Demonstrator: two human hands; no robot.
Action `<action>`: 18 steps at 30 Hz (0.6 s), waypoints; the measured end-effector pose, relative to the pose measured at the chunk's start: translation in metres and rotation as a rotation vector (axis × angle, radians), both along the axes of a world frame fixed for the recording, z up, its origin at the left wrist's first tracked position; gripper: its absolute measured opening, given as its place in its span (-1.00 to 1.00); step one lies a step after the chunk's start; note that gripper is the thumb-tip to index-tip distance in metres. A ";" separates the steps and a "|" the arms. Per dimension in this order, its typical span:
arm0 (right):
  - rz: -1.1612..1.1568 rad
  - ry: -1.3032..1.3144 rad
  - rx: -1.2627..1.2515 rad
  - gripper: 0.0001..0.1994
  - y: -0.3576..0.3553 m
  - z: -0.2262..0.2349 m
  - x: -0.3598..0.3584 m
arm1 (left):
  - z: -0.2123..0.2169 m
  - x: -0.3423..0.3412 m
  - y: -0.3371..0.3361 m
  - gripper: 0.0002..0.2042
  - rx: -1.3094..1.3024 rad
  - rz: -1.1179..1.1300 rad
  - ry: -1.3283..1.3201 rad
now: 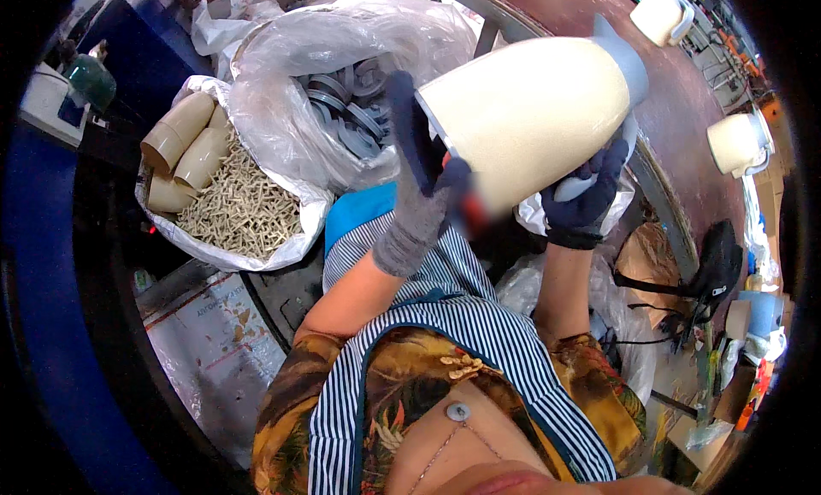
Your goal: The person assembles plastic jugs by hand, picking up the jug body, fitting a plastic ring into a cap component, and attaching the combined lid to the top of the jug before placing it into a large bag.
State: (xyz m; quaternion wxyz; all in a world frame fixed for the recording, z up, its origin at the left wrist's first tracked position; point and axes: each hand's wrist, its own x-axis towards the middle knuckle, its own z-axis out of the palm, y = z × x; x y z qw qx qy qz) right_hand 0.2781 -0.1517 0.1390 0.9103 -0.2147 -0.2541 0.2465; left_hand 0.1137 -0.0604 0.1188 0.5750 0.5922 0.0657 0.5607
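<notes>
A cream jug [530,110] with a grey-blue spout collar is held tilted in front of me, its spout end toward the upper right. My left hand [423,162], in a grey and dark glove, grips the rim at its lower left end. My right hand [586,191], also gloved, is closed around the jug's grey-blue handle [575,187]. Something red [470,211] shows blurred by my left fingers; its kind cannot be made out.
On the left, a white sack [318,217] holds small beige pins [235,200] and several cream shells [201,157]. Behind it, a clear plastic bag [274,93] contains grey rings [355,110]. Other jugs [658,16] stand on the dark red table [676,93]. A black bag [714,268] lies at the right.
</notes>
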 end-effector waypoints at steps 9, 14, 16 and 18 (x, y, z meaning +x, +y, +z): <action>-0.052 -0.047 -0.017 -0.51 0.002 -0.007 -0.005 | -0.015 -0.003 -0.009 -0.30 0.042 0.223 0.208; 0.028 -0.097 0.184 -0.54 -0.002 -0.009 -0.016 | -0.030 0.008 -0.011 -0.33 -0.107 0.163 -0.029; 0.020 -0.219 0.199 -0.53 -0.009 -0.023 -0.004 | -0.041 0.002 -0.005 -0.41 -0.197 0.014 -0.005; -0.193 -0.410 0.121 -0.54 -0.011 -0.027 0.005 | -0.025 -0.007 -0.005 -0.47 -0.337 -0.215 0.072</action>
